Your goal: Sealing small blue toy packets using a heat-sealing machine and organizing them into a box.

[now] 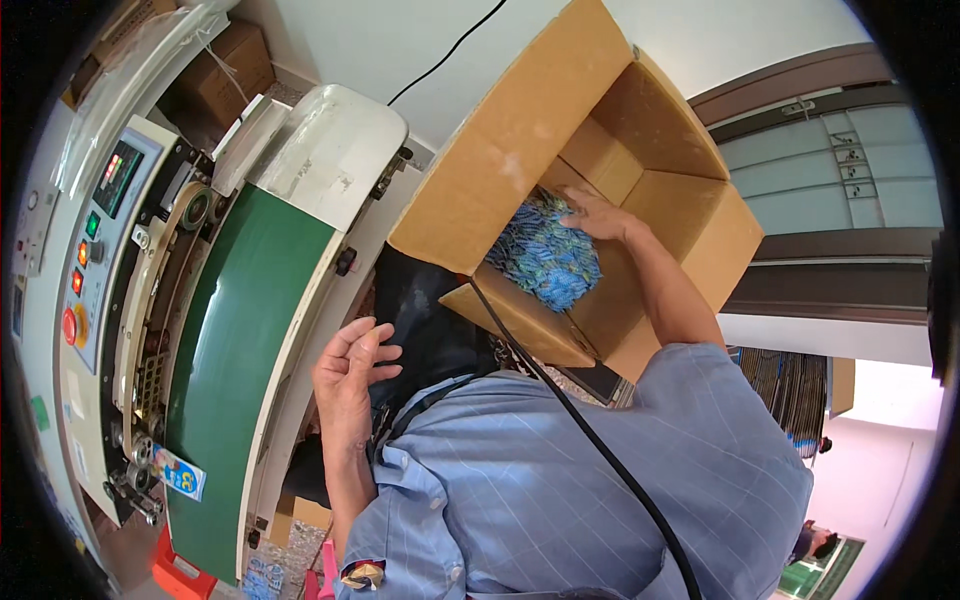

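A large cardboard box (690, 215) stands with its flaps folded out. In its left part lies a heap of small blue and green pieces (545, 250), too small to tell their kind. My right hand (598, 215) reaches into the box and rests at the heap's upper right edge, its visible fingers apart; I see nothing held in it. My left hand (355, 370) is raised between the box and the green conveyor belt (240, 400). Its fingers are loosely bent and apart, with nothing visible in them, and it touches neither box nor machine.
At the left runs a machine with a control panel (110, 220), lit buttons and a white cover (335, 150). A small blue packet (180, 472) lies at the belt's near edge. A black cable (590, 430) crosses in front of my shirt. A red container (180, 570) is at the lower left.
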`<state>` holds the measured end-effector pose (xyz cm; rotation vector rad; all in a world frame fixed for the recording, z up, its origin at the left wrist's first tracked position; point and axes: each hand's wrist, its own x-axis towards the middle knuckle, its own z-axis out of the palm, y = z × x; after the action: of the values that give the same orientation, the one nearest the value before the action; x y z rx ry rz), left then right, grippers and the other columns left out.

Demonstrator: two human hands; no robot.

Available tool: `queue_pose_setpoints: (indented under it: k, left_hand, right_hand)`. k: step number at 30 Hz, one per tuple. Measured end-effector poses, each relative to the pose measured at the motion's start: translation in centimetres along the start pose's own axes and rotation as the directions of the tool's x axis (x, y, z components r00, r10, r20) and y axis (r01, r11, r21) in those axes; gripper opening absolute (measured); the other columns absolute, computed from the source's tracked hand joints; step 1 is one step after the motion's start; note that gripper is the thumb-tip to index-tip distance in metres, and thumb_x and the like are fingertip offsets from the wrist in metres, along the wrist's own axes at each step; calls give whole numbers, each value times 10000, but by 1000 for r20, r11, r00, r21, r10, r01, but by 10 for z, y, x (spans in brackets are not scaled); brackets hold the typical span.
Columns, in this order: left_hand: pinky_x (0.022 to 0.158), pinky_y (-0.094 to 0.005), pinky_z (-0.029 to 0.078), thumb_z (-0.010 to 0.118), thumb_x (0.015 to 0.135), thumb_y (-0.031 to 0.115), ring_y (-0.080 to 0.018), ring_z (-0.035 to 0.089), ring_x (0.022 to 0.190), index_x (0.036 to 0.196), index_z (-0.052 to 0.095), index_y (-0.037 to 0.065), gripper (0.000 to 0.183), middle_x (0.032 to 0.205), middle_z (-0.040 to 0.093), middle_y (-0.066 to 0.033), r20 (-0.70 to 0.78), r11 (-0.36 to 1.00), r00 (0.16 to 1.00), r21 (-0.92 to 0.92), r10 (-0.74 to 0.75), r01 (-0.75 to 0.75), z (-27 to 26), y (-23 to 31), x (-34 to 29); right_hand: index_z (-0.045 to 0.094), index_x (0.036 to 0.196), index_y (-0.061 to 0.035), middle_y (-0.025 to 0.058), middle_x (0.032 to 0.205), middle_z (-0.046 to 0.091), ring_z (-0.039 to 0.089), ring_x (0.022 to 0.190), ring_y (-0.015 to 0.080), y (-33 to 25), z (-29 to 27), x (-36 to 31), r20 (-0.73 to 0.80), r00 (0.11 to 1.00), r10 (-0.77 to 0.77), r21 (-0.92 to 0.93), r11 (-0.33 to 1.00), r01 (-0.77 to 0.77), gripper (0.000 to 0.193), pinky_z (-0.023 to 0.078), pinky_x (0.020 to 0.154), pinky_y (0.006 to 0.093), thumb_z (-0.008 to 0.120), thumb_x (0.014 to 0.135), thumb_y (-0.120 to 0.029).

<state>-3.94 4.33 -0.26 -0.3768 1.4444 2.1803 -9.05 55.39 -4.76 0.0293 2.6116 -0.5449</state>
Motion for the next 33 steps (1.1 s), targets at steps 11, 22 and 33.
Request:
queue_pose_setpoints:
  k: [11,22,33]
  left_hand:
    - [678,-286,602,664,957,243,-173,705,838,1213,614,-17,368,1080,703,-154,-4,1000,1000,-19,15,-15,-2,-4,1]
    - [689,-290,599,661,957,243,-167,700,849,1213,618,-4,358,1079,704,-146,12,999,1000,-31,17,-16,-2,-8,-3]
    - [849,-300,539,754,842,64,-158,631,1039,1355,515,-5,570,1305,595,-137,258,959,940,114,222,-258,56,31,9]
  right_hand:
    - [492,1354,8,280,1226,603,565,1169,417,-29,4,13,-240,968,72,-15,997,-78,517,444,1015,428,601,868,-131]
    - [636,1142,17,276,967,669,659,920,412,-52,-11,3,-341,939,44,-10,999,-50,282,512,836,443,578,869,-22]
    - [656,1131,1,121,867,692,652,726,180,-156,-140,-89,-179,981,69,156,987,-41,267,533,650,313,565,880,-9]
